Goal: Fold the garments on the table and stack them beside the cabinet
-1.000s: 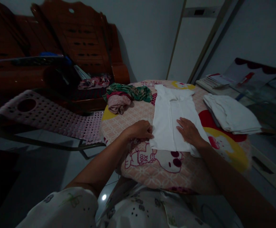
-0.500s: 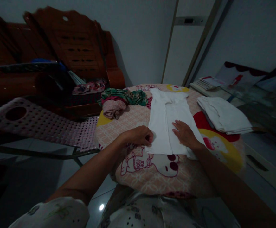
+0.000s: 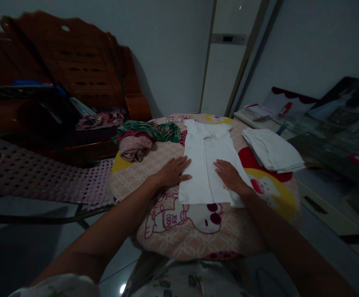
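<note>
A white garment (image 3: 198, 165) lies spread on a round table with a patterned pink cloth (image 3: 167, 243), its sides folded inward. My left hand (image 3: 173, 171) rests at the garment's left edge, fingers apart and holding nothing. On the right part of the garment, my right hand (image 3: 228, 175) lies flat with its fingers spread, also holding nothing. A folded white stack (image 3: 272, 149) sits at the table's right side. To the back left are a crumpled green cloth (image 3: 163, 131) and a pinkish bundle (image 3: 134, 147).
A woven chair (image 3: 58, 177) stands left of the table, with a carved wooden seat (image 3: 80, 62) behind it. On the right is a glass-topped cabinet (image 3: 315, 132) with papers (image 3: 256, 110). A tall white unit (image 3: 222, 74) stands against the back wall.
My left hand has opened from a closed curl and now lies at the garment's left edge. My right hand stays on the garment. The view has shifted to the right.
</note>
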Tool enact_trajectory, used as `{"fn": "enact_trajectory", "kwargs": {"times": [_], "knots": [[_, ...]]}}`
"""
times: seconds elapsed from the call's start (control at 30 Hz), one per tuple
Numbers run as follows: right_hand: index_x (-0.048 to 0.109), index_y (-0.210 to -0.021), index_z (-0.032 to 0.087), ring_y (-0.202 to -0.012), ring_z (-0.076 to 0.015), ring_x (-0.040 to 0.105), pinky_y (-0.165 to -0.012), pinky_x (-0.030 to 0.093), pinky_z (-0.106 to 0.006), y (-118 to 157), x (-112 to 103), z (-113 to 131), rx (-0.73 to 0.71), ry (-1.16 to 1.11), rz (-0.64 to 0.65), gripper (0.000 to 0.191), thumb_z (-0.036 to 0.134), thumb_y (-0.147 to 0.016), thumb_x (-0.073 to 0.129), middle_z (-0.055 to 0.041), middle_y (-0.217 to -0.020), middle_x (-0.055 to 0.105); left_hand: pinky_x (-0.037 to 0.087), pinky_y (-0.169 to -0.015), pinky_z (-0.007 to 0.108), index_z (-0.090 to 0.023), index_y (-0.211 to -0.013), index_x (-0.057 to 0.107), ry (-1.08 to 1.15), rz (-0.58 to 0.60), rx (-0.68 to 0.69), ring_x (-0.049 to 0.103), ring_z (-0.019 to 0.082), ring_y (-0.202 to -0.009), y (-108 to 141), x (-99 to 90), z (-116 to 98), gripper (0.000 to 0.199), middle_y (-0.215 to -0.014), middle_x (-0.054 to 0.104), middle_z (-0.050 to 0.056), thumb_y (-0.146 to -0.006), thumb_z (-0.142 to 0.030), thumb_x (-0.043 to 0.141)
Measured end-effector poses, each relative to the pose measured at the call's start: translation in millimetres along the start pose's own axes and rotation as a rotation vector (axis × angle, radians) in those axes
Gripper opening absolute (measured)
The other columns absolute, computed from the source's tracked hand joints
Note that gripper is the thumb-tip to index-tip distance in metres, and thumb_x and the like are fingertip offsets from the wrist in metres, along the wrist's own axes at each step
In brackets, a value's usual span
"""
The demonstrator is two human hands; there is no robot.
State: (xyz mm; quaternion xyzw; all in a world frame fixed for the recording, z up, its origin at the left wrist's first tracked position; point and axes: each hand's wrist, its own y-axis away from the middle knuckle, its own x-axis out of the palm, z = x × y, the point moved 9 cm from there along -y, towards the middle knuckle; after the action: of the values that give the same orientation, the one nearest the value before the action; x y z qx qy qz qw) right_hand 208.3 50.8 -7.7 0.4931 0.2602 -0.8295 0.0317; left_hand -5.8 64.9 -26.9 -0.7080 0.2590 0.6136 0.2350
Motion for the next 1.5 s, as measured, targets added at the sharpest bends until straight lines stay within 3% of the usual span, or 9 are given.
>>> {"fn": "enact_trajectory", "kwargs": {"times": [0.13, 0.3, 0.43, 0.6, 0.8, 0.97, 1.17, 1.27, 1.5], "knots": [[0.072, -0.109, 0.015, -0.102, -0.0237, 0.069, -0.092, 0.053, -0.039, -0.1, -34.4, -36.7, 0.246, -0.296, -0.165, 0.037, 0.036, -0.089, 0.049, -0.0118, -0.110, 0.074, 0.023, -0.117, 0.049, -0.015, -0.149, 0.036, 0.048, -0.082, 0.017, 0.031, 0.032, -0.144, 1.2, -13.0, -5.6, 0.070, -0.156, 0.033, 0.019, -0.093, -0.056, 0.046], [0.074, -0.087, 0.012, -0.073, -0.0221, 0.071, -0.069, 0.057, -0.034, 12.5, -51.4, -73.1, 0.526, -0.509, -0.325, 0.032, 0.038, -0.073, 0.062, -0.0099, -0.079, 0.076, 0.032, -0.115, 0.035, -0.017, -0.140, 0.048, 0.149, -0.107, 0.233, 0.041, 0.022, -0.139, 1.4, -20.3, -44.1, 0.051, -0.150, 0.045, 0.012, -0.094, -0.038, 0.049], [0.072, -0.083, 0.011, -0.057, -0.0172, 0.066, -0.054, 0.053, -0.027, 12.1, -48.6, -65.9, 0.579, -0.608, -0.304, 0.030, 0.037, -0.070, 0.064, -0.0071, -0.065, 0.072, 0.039, -0.110, 0.032, -0.020, -0.138, 0.050, 0.205, -0.023, 0.364, 0.047, 0.020, -0.135, -3.9, -25.0, -67.2, 0.047, -0.149, 0.048, 0.010, -0.094, -0.035, 0.050], [0.071, -0.081, 0.012, -0.050, -0.0138, 0.061, -0.047, 0.047, -0.022, -10.1, -45.8, -46.8, 0.517, -0.525, -0.156, 0.024, 0.032, -0.073, 0.061, -0.0054, -0.063, 0.069, 0.041, -0.107, 0.034, -0.018, -0.138, 0.049, 0.152, -0.049, 0.294, 0.053, 0.023, -0.129, -44.9, -38.2, -53.2, 0.049, -0.143, 0.054, 0.011, -0.093, -0.035, 0.054], [0.072, -0.083, 0.012, -0.051, -0.0127, 0.061, -0.049, 0.045, -0.021, -51.7, -39.7, -53.1, 0.423, -0.238, -0.037, 0.021, 0.024, -0.079, 0.055, -0.0050, -0.066, 0.070, 0.046, -0.101, 0.034, -0.013, -0.132, 0.054, 0.154, -0.101, 0.176, 0.060, 0.025, -0.120, -111.1, -27.0, -29.9, 0.047, -0.131, 0.062, 0.015, -0.091, -0.036, 0.057], [0.075, -0.086, 0.013, -0.066, -0.0164, 0.067, -0.064, 0.049, -0.024, -76.0, -51.7, -97.8, 0.529, 0.088, -0.089, 0.026, 0.018, -0.083, 0.050, -0.0071, -0.070, 0.073, 0.049, -0.096, 0.031, -0.014, -0.128, 0.061, 0.265, -0.172, 0.045, 0.066, 0.024, -0.108, -157.7, -31.9, -15.4, 0.041, -0.118, 0.070, 0.012, -0.089, -0.027, 0.059], [0.077, -0.093, 0.015, -0.091, -0.0223, 0.069, -0.079, 0.049, -0.028, -98.9, -57.2, -144.1, 0.618, 0.352, -0.070, 0.032, 0.018, -0.086, 0.046, -0.0118, -0.095, 0.076, 0.052, -0.084, 0.027, -0.013, -0.122, 0.068, 0.403, -0.186, -0.086, 0.069, 0.020, -0.090, -208.4, -36.1, 1.9, 0.040, -0.101, 0.074, 0.008, -0.084, -0.019, 0.060], [0.076, -0.095, 0.013, -0.095, -0.0233, 0.068, -0.081, 0.048, -0.029, -113.0, -49.0, -158.1, 0.621, 0.371, -0.046, 0.033, 0.020, -0.090, 0.044, -0.0154, -0.102, 0.074, 0.053, -0.082, 0.029, -0.013, -0.117, 0.070, 0.460, -0.215, -0.068, 0.068, 0.020, -0.086, -224.6, -33.7, 3.8, 0.037, -0.096, 0.074, 0.008, -0.082, -0.020, 0.061], [0.070, -0.104, 0.017, -0.100, -0.0228, 0.066, -0.084, 0.046, -0.031, -133.3, -22.2, -162.7, 0.529, 0.443, 0.027, 0.029, 0.036, -0.094, 0.050, -0.0134, -0.104, 0.073, 0.051, -0.093, 0.033, -0.015, -0.114, 0.071, 0.495, -0.260, -0.057, 0.066, 0.021, -0.101, -230.9, -18.3, 14.4, 0.034, -0.112, 0.071, 0.010, -0.084, -0.017, 0.057]]}}
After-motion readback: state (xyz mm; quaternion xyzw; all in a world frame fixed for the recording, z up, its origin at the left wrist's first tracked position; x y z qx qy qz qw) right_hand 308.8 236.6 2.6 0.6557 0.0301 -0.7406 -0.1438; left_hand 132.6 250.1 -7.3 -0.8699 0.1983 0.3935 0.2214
